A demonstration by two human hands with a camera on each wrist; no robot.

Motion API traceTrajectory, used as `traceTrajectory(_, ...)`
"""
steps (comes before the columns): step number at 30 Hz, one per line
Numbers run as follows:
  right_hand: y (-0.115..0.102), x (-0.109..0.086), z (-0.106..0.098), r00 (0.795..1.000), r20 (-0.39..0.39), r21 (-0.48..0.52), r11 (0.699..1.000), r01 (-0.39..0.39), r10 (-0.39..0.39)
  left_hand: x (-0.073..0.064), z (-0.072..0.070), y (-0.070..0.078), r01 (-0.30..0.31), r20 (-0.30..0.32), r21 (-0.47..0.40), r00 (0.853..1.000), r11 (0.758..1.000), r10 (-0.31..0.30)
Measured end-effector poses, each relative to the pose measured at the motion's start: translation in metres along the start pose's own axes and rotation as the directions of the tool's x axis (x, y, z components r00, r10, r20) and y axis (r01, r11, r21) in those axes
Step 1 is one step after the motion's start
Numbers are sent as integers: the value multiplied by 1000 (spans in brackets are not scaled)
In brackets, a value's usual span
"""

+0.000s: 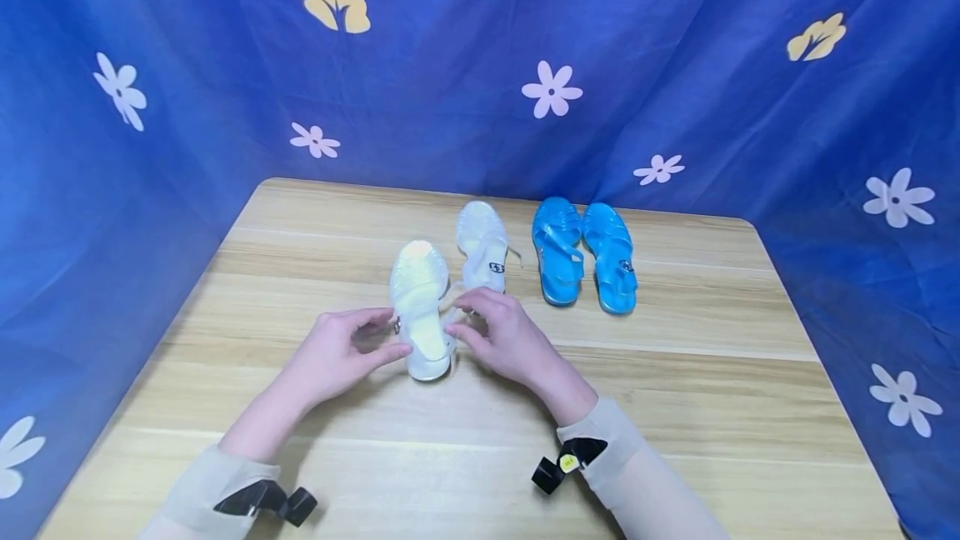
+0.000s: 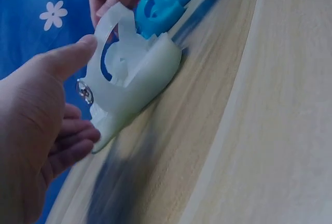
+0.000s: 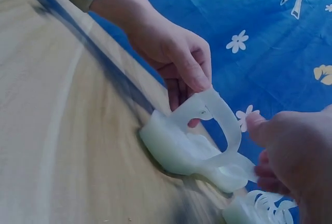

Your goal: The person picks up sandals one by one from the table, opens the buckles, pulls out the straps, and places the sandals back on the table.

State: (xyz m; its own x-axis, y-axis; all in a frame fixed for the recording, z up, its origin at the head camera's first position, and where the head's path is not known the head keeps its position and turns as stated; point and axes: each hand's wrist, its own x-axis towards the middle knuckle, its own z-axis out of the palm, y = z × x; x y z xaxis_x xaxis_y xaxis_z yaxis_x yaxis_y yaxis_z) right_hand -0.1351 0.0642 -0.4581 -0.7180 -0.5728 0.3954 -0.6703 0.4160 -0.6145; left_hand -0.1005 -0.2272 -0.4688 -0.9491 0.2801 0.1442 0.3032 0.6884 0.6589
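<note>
A translucent white jelly sandal [image 1: 418, 286] stands on the table between the two hands, toe pointing away. Its ankle strap [image 3: 228, 125] arches up over the heel, and a small metal buckle [image 2: 84, 92] sits on its left side. The left hand [image 1: 348, 352] is at that side, thumb tip touching the strap and fingers apart below, around the buckle. On the opposite side, the right hand [image 1: 506, 336] has its thumb and fingers spread beside the strap, fingertips right at the sandal. A matching white sandal [image 1: 480, 227] stands just behind and to the right, partly covered by the right hand.
Two blue jelly sandals, a left one [image 1: 557, 244] and a right one [image 1: 609, 236], stand side by side near the back edge of the wooden table [image 1: 712, 407]. A blue flowered curtain [image 1: 465, 40] hangs behind and along both sides.
</note>
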Motion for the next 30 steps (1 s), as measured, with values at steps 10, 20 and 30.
traceTrajectory(10, -3, -12, 1, 995, 79, 15, 998, -68, 67, 0, 5, 12, 26, 16, -19, 1000, 999, -26)
traceTrajectory(20, -3, -9, 16, 998, 38, 100, 993, -58, 55, 9, 10, 11, 10, -42, -60, 999, 998, -12)
traceTrajectory(30, -5, 16, 28, 989, -36, -1, 990, -144, 144, 28, 8, 1, 27, -162, -43, 986, 999, -33)
